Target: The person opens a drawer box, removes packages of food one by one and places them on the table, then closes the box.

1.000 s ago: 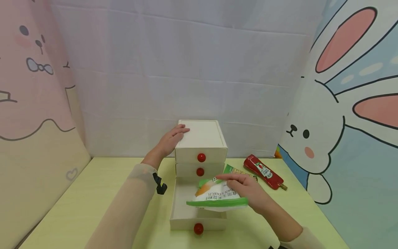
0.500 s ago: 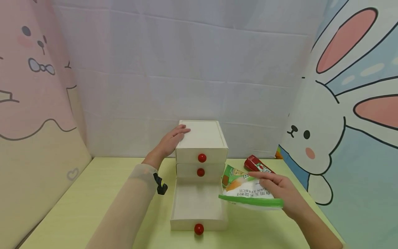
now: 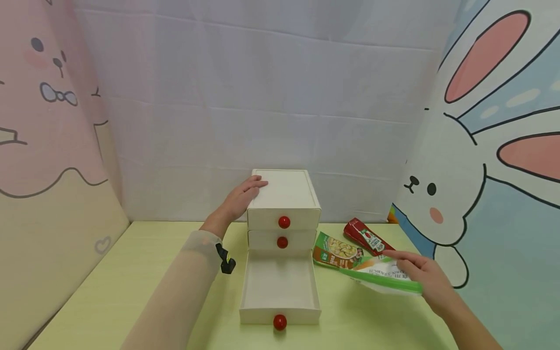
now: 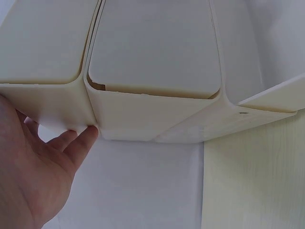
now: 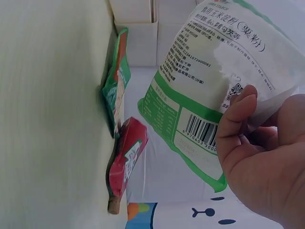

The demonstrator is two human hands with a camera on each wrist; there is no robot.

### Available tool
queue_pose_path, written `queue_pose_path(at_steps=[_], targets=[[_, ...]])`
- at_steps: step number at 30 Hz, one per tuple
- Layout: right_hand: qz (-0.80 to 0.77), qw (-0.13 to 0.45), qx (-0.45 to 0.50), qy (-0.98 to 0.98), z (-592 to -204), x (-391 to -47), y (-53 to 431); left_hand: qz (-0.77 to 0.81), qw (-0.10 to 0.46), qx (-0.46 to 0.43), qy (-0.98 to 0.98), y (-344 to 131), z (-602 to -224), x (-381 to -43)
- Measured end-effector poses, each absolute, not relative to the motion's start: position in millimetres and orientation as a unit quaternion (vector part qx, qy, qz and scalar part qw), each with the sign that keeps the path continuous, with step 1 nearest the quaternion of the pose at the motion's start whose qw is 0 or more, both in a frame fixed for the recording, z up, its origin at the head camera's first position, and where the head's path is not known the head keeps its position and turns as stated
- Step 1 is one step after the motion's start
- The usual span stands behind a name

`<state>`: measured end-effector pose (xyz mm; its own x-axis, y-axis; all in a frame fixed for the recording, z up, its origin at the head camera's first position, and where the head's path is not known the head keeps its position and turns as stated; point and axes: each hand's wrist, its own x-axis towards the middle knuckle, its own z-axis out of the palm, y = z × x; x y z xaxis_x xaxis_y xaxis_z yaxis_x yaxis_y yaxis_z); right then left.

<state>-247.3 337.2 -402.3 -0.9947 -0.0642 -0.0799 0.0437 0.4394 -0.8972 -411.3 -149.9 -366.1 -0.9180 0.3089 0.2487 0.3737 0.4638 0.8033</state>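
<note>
A white and green bag of corn starch (image 5: 190,62) is pinched between the thumb and fingers of my right hand (image 3: 426,279), held above the table to the right of the drawers. My left hand (image 3: 238,199) rests on the upper left edge of a small white drawer cabinet (image 3: 286,189); in the left wrist view its fingers (image 4: 78,145) lie along the cabinet's side. The bottom drawer (image 3: 280,287) is pulled out and bare inside. The upper two drawers, with red knobs (image 3: 284,222), are in.
On the table right of the cabinet lie a green and brown food packet (image 3: 337,252) and a red ketchup pouch (image 3: 365,236), the latter partly behind the right hand's bag. White cloth (image 3: 262,97) hangs at the back, with a rabbit-printed cloth (image 3: 455,194) at the right.
My right hand has carried the corn starch bag rightward, from over the open drawer to beside it, uncovering the drawer and the green packet. The left hand has stayed in place.
</note>
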Motion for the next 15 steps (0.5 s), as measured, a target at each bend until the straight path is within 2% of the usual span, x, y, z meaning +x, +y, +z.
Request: queue_pose_path(at_steps=[15], targets=[[-0.404, 0.096, 0.026, 0.909, -432.9, -254.2, 363.8, -0.473, 0.035, -0.201, -0.857, -149.9, -366.6, -412.6]])
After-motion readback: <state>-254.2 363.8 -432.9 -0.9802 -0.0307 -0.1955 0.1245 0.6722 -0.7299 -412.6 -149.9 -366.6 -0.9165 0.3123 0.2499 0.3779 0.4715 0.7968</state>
